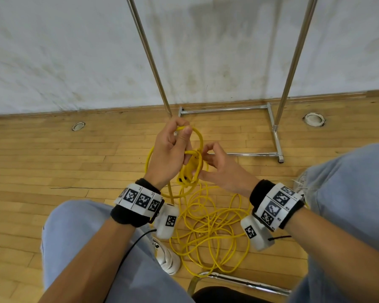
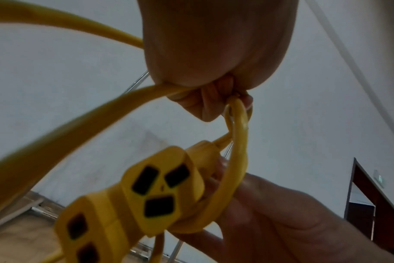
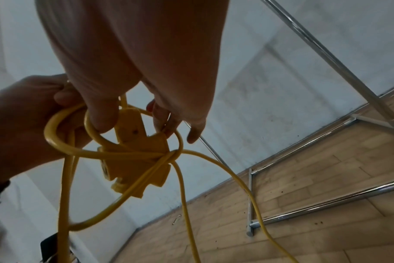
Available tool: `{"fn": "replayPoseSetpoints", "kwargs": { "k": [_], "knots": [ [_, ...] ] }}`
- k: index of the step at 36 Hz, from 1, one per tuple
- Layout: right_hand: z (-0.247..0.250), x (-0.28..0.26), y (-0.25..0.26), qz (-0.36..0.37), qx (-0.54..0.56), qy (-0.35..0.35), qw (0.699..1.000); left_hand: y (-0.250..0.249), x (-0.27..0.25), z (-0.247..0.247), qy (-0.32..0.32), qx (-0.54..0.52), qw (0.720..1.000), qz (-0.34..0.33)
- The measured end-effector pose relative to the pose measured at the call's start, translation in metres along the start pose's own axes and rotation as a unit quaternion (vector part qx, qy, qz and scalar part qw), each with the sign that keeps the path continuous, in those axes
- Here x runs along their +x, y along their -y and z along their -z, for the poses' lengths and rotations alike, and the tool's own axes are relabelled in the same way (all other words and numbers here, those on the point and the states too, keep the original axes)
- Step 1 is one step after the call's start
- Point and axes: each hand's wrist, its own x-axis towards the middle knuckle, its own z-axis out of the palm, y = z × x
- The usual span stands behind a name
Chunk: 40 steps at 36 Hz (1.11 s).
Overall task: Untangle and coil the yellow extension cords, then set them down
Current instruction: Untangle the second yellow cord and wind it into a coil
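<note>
- A wooden strip floor (image 1: 53,154) of pale, worn planks is seen below a scuffed white wall (image 1: 74,51); two round fittings are set into the boards near the skirting.
- A chrome garment rack (image 1: 276,136) of thin round tubes stands against the wall, its uprights cut off by the top edge of the head view.
- The yellow extension cords (image 1: 210,226) are spread in loose, overlapping loops on the floor between the person's knees, with several strands drawn up to the hands.
- The cord jacket is smooth and glossy; in the left wrist view a flat, broad strand is shown beside rounder ones.
- A blocky yellow outlet head (image 2: 160,186) with dark rectangular slots is held among the hands, wrapped by a loop of cord; a second socket face is seen below it.
- The left hand (image 1: 171,149) is closed around a cord loop, pinched at the top between thumb and fingers.
- The right hand (image 1: 219,167) is held with fingers curled at the knot beside the outlet head; a strand seems to be pinched, though the contact is partly hidden.
- Blue jeans, a white shoe (image 1: 166,256) and marker-printed wrist bands (image 1: 140,200) are visible; a chrome chair frame (image 1: 239,281) is cut off at the bottom.
- Which strand belongs to which cord cannot be made out in the tangle.
</note>
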Motion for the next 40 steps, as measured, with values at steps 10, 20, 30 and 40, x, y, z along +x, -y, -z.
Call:
{"fn": "replayPoseSetpoints", "kwargs": {
  "k": [10,20,30,40],
  "knots": [
    [-0.003,0.009,-0.010,0.006,-0.070,-0.012,0.997,0.007,0.004,0.004,-0.009,-0.028,0.999,0.037],
    [-0.003,0.017,-0.027,0.003,-0.215,-0.112,0.970,0.015,0.006,0.002,0.065,0.102,0.992,0.026],
    [0.000,0.018,-0.028,0.009,-0.250,-0.124,0.960,0.021,0.006,0.003,0.084,0.104,0.989,0.061],
    [0.005,0.012,-0.015,0.126,-0.422,-0.238,0.866,0.028,0.008,0.004,0.020,0.154,0.985,0.079]
  ]
}}
